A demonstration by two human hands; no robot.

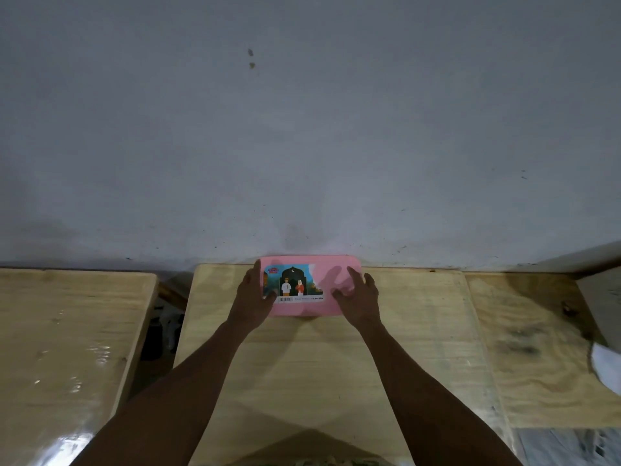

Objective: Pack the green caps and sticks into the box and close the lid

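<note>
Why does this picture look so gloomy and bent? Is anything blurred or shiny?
Head view: dim all over. The wide lens bows the middle table edges. Glare streaks the left table. The right hand casts a soft shadow on the box. The label print is too blurred to read.

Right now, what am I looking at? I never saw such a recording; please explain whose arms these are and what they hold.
There is no machine: a person wears one camera on the head, looking down at their own arms. A pink box, lid closed, with a picture label, lies on a wooden table by a grey wall. The left hand grips the box's left end. The right hand spreads its fingers over the lid; contact is unclear. No green caps or sticks show.
</note>
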